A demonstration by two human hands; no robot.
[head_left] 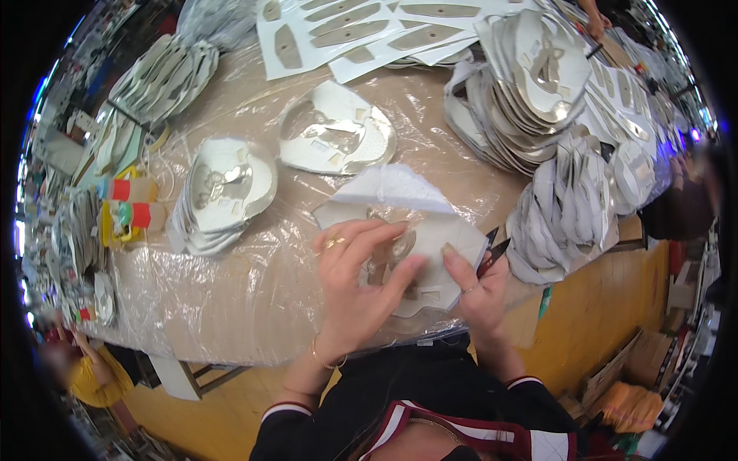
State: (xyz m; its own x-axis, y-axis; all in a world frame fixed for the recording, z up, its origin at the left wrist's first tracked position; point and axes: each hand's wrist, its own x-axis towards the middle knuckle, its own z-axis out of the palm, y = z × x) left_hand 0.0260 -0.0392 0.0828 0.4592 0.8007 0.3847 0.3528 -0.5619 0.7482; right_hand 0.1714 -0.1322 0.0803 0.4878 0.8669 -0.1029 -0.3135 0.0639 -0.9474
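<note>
In front of me, near the table's front edge, is a white cut piece with a shiny cut-out middle; its far part is folded up. My left hand lies over the piece's left side, fingers stretched and apart, the thumb near the cut-out. My right hand is closed at the piece's right edge, thumb on top. Dark pointed snips stick out of the same hand, their handles hidden by it. Just beyond lies a similar flat white piece. To its left is a small stack of such pieces.
A clear plastic sheet covers the table. Tall stacks of white pieces stand at the right and far right. White sheets with grey shapes lie at the back. Bottles sit in a yellow holder at left. A person in yellow is far left.
</note>
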